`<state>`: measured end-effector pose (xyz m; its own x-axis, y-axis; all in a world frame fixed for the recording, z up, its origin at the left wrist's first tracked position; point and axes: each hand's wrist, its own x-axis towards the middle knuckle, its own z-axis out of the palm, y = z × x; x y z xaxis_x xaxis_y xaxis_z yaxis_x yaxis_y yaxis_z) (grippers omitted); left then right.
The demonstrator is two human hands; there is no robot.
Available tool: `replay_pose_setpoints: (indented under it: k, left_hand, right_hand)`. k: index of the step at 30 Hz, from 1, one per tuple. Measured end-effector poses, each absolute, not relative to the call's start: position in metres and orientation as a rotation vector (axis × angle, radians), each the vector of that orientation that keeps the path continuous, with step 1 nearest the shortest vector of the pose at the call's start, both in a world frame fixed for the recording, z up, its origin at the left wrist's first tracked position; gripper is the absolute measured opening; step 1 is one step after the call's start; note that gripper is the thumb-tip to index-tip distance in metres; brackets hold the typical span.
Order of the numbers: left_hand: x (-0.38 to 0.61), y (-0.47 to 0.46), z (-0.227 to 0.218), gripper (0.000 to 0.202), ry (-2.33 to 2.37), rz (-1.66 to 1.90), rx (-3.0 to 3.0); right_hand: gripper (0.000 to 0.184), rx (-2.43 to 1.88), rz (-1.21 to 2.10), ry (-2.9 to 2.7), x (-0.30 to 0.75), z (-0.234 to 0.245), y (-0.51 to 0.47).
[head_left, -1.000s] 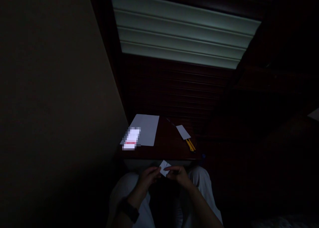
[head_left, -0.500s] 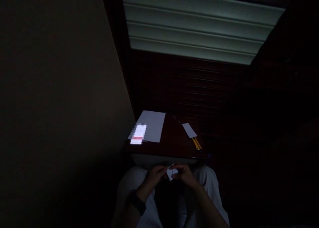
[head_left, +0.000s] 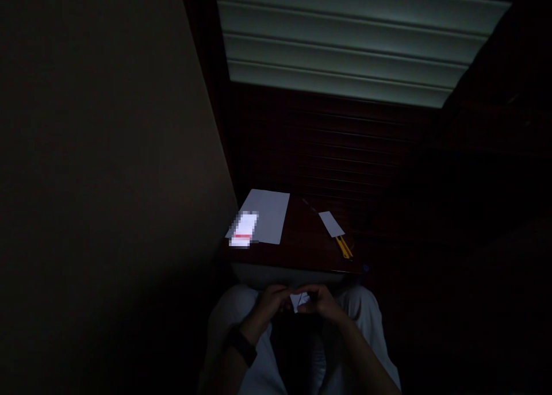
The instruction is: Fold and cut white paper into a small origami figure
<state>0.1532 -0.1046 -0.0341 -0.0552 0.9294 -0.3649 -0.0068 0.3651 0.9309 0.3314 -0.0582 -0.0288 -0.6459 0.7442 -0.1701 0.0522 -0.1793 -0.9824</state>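
Between my hands, above my lap, is a small folded piece of white paper (head_left: 298, 301) with its lower corner pointing down. My left hand (head_left: 275, 300) pinches its left side, with a dark band on that wrist. From the right, my right hand (head_left: 321, 303) grips the paper, fingers along the top edge and thumb lower on its face. The dim light hides the finer folds and some fingertips. On the small table beyond lie a larger white sheet (head_left: 276, 217) and a small white paper rectangle (head_left: 332, 224).
A lit, blurred phone-like screen (head_left: 244, 229) lies on the large sheet. A yellow utility knife (head_left: 344, 247) sticks out from under the small rectangle on the dark red table (head_left: 297, 251). A wall (head_left: 129, 153) stands close on the left; a slatted panel (head_left: 345, 50) is ahead.
My right fingers have moved left along the paper's top edge, toward my left fingertips, covering the raised corner. The whole view has shifted slightly.
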Motion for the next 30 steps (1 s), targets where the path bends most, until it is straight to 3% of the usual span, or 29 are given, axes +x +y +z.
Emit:
replay_pose_setpoints:
  k: [18,30]
  left_hand:
    - [0.153,-0.108,-0.030,0.049,1.413,0.937,1.004]
    - [0.152,-0.106,-0.032,0.050,1.445,0.942,1.014]
  right_hand:
    - [0.022,-0.877,1.781,-1.631,0.324,-0.028,-0.058]
    - [0.029,-0.778,1.793,-1.697,0.323,-0.013,-0.063]
